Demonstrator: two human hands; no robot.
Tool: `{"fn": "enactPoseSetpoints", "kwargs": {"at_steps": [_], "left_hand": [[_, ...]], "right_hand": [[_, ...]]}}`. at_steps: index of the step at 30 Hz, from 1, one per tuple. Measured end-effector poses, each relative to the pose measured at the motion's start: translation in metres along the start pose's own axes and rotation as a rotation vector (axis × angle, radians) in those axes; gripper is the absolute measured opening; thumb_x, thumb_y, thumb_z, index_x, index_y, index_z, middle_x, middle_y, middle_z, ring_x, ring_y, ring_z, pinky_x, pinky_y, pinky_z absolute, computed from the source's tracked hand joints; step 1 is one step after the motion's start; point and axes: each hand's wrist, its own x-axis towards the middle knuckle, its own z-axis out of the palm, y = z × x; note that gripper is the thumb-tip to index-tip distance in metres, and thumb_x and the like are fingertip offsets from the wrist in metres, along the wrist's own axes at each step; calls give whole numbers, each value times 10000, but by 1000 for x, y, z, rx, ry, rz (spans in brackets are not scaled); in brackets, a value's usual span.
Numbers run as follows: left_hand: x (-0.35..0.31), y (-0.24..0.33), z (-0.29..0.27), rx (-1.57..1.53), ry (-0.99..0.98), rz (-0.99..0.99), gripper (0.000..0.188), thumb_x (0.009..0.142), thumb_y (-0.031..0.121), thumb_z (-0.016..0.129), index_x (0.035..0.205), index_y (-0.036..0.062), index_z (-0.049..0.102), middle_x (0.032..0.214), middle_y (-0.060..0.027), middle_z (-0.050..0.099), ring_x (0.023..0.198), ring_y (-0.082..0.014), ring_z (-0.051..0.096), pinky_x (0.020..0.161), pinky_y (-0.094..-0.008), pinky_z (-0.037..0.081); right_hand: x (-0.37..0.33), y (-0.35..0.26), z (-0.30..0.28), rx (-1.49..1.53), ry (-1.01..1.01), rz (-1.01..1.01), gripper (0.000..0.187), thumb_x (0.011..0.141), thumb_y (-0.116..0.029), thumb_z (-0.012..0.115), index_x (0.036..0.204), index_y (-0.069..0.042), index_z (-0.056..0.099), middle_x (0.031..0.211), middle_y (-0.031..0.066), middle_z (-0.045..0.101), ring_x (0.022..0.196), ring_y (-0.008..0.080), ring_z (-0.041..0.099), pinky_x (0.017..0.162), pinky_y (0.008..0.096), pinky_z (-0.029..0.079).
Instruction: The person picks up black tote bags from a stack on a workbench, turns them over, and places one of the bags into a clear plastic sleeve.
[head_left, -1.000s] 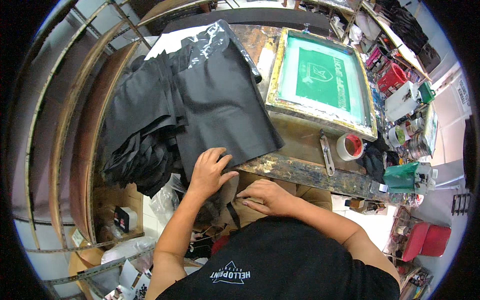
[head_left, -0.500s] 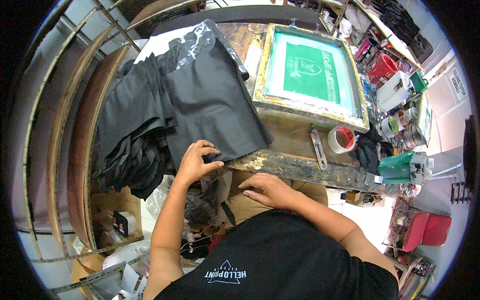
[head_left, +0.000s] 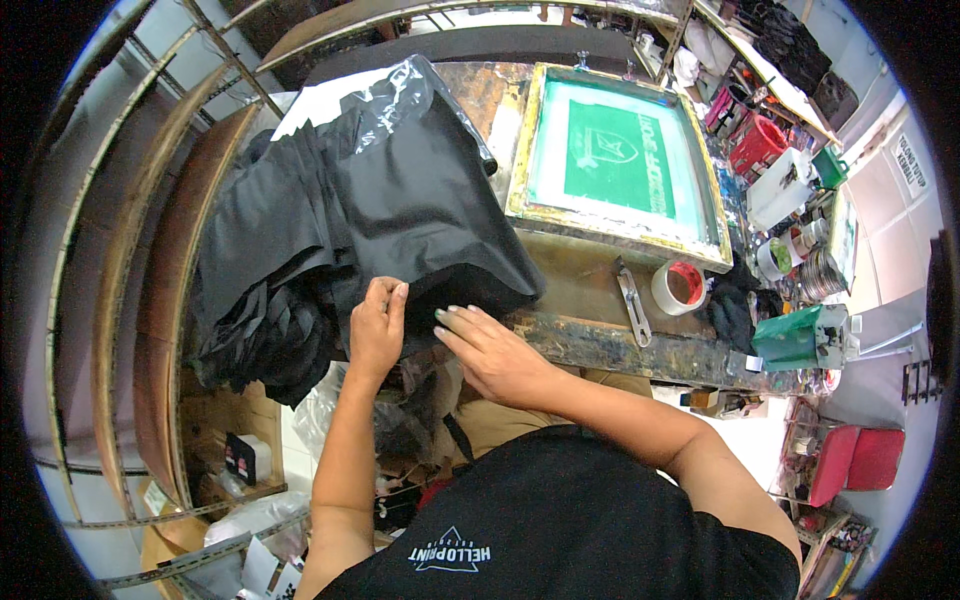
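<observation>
A smooth black fabric piece (head_left: 420, 210), perhaps a flat bag, lies on the worktable with its near edge raised, showing a darker underside or inside. At that edge, my left hand (head_left: 377, 322) is closed in a pinch on the fabric, its fingertips turned up. My right hand (head_left: 492, 358) is just right of it, fingers stretched out together toward the same edge; whether they touch the cloth I cannot tell. Left of the piece, a thick heap of black fabric pieces (head_left: 265, 240) overhangs the table's near side. Clear plastic wrap (head_left: 395, 105) lies at the far end.
A framed printing screen (head_left: 610, 160) with a green stencil lies to the right. In front of it are a utility knife (head_left: 633, 303) and a roll of tape (head_left: 680, 287). Ink tubs and a green container (head_left: 795, 338) crowd the right side. Wooden rack shelves (head_left: 190, 270) stand at left.
My left hand has closed on the near edge of the fabric, and the edge has lifted. My right hand has moved up and left toward it, fingers straightening.
</observation>
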Motion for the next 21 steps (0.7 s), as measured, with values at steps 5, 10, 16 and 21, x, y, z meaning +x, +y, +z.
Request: {"fn": "enactPoseSetpoints", "kwargs": {"at_steps": [5, 10, 16, 21], "left_hand": [[-8, 10, 3, 3, -1, 127, 169, 1063, 166, 598, 1077, 11, 664, 1105, -196, 759, 997, -397, 734, 821, -439, 576], [-16, 10, 10, 30, 43, 205, 201, 1051, 163, 613, 1181, 30, 690, 1149, -192, 754, 1051, -382, 732, 864, -455, 578], [-21, 5, 20, -30, 87, 217, 214, 1061, 151, 591, 1203, 23, 688, 1182, -196, 746, 1130, -380, 712, 931, -449, 565], [-19, 11, 20, -69, 101, 168, 171, 1069, 143, 577, 1142, 13, 659, 1207, -184, 747, 1167, -382, 700, 963, -443, 558]], "right_hand": [[48, 34, 48, -257, -266, 225, 509, 902, -189, 593, 1345, 62, 578, 1345, 227, 620, 1284, 358, 584, 1091, 485, 464], [61, 89, 105, 42, -444, 268, 420, 938, -181, 573, 1294, 35, 629, 1293, 255, 662, 1215, 376, 644, 1025, 491, 518], [88, 111, 123, 50, -228, 325, 402, 939, -179, 575, 1282, 21, 637, 1244, 239, 684, 1165, 369, 668, 997, 494, 532], [91, 129, 122, 51, -119, 329, 387, 940, -177, 576, 1272, 9, 645, 1204, 225, 702, 1122, 364, 688, 973, 496, 543]]}}
